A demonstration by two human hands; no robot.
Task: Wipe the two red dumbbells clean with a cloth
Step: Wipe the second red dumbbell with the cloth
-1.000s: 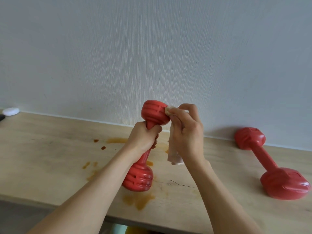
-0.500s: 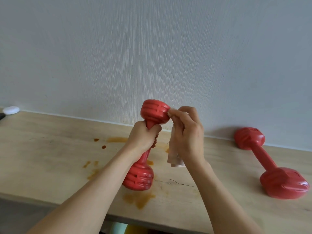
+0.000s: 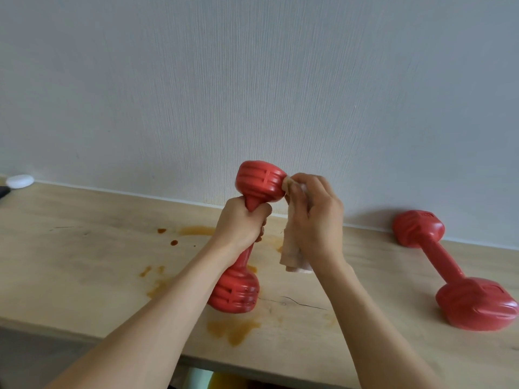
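A: Where were the hands at this moment?

B: The left hand [image 3: 241,223] was closed around the handle of the first dumbbell [image 3: 247,237] and held it nearly upright, its lower head close above the front edge of the worktop [image 3: 84,265]; I could not tell if it touched the wood. The right hand [image 3: 314,217] pinched a pale cloth [image 3: 292,254] and pressed it against the right side of the upper head, while the rest of the cloth hung down below the palm.

A: And the second dumbbell [image 3: 449,273]?

B: It lay on the worktop toward the right end, one head near the back edge by the wall [image 3: 252,80], the other toward the front. No hand was touching it, so I judged it was not yet in work.

A: How should this step be done well?

B: I think the left hand should turn the dumbbell slowly, so the cloth reaches all ribs and grooves of the head. A clean fold of the cloth would be better for each new side. Also, the orange-brown stains [image 3: 233,329] on the worktop were just beside the lower head, so it would be wise to put the dumbbell down away from them.

A: Any writing to read?

B: The heads had some raised marks, but they were too blurred to read.
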